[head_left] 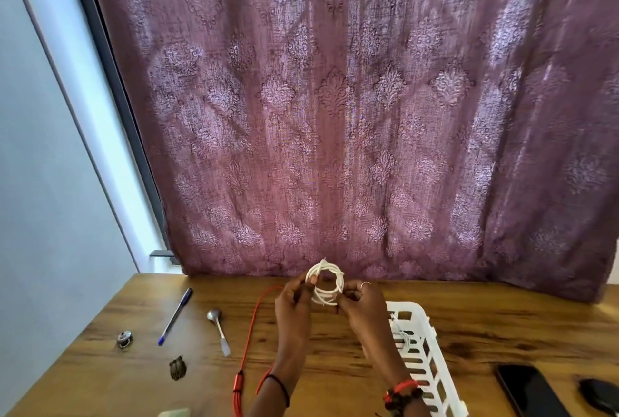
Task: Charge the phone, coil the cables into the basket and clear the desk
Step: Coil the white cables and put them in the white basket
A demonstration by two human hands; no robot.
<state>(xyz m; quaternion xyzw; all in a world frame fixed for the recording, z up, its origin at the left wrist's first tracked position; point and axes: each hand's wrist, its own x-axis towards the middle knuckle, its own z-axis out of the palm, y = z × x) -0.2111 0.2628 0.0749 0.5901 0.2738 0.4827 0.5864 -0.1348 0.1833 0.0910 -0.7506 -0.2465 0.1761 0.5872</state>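
White cable (326, 284); red cable (249, 336); white basket (423, 346); mauve damask curtain (351, 108); blue pen (176, 316).

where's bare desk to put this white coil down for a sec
Most room: back right of the desk, bordered by the white basket, curtain and phone. A narrower strip runs between the red cable and the basket, under the forearms. The left is crowded with pen, spoon and a small metal piece.

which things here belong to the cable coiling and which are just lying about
Coiling: white cable, held by left hand and right hand; red cable; basket.
Lying about: pen; spoon; small metal piece; phone, untouched.
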